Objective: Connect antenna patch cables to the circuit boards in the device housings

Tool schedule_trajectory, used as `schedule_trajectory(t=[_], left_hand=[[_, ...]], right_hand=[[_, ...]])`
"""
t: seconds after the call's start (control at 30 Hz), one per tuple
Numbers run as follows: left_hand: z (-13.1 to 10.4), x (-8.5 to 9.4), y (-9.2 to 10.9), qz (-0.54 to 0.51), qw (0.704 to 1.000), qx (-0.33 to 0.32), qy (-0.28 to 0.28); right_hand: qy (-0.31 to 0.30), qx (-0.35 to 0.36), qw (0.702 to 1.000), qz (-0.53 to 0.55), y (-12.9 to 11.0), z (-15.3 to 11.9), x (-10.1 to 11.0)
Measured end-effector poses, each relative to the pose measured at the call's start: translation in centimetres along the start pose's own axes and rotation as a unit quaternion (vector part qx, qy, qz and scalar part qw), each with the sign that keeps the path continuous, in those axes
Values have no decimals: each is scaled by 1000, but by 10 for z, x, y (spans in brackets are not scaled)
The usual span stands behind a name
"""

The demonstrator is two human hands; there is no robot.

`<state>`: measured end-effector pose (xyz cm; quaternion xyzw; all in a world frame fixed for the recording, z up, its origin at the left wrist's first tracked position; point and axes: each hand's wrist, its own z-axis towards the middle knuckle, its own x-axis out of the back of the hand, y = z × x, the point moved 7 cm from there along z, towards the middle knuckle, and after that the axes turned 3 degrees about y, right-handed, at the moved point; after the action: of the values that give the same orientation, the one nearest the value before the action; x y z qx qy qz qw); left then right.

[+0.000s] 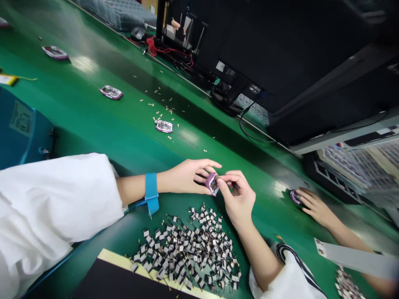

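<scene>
Our left grip (193, 176) holds the purple casing (209, 182); our right grip (241, 201), pinched at its face, should press lightly.

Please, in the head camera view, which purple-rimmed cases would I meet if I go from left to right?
Case cut off by the edge → second case → third case → case among small scattered pieces → case between left hand and right hand → case at another person's hand.

L hand (187, 176), R hand (239, 199) — both on purple case (212, 184).
</scene>
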<state>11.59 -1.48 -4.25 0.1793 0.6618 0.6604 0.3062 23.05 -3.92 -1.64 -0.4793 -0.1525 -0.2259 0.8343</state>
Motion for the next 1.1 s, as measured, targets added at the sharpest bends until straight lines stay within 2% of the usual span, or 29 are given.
schedule_trajectory(t=[0.27,0.4,0.6,0.7,0.83,0.93,1.1], left_hand=[[-2,0,-5,8,1000,18,-13],[0,1,-7,7,1000,24,-7],[0,-2,-12,26,998,37,-33],[0,-1,-12,54,998,22,-32],[-1,1,-14,104,994,9,-23],[-1,1,-14,116,993,9,-19],[0,2,-14,115,993,17,-12]], right_hand=[[-19,18,999,-19,-4,-2,-7],[-20,-8,1000,-3,1,-3,-9],[-53,-30,998,30,7,-3,-15],[-77,7,997,-7,3,-3,-19],[-111,107,982,-107,-9,-6,-23],[-135,123,971,-153,-9,-8,-24],[-100,160,965,-181,-13,-11,-18]])
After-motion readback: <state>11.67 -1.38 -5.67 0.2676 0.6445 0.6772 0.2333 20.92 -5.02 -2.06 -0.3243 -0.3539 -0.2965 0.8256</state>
